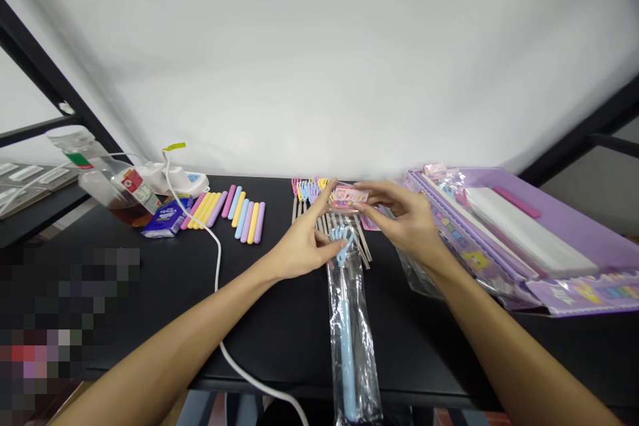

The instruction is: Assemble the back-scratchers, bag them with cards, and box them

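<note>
Purple box point(564, 213) flanks right hand point(407, 216), white cable point(218, 259) left hand point(302, 246), both gripping clear bag point(358, 326).

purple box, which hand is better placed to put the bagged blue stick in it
Probably the right hand: its fingers are at the pink card and it is nearer the purple box; the left hand is farther off.

Your left hand point(299, 247) and right hand point(412, 218) are bare, with slim, smooth fingers point(320, 203). Toward eight o'clock your left forearm point(182, 339), and toward four your right forearm point(502, 326), are bare too, both slender at the wrists point(268, 269) and broader toward the elbow end.
</note>
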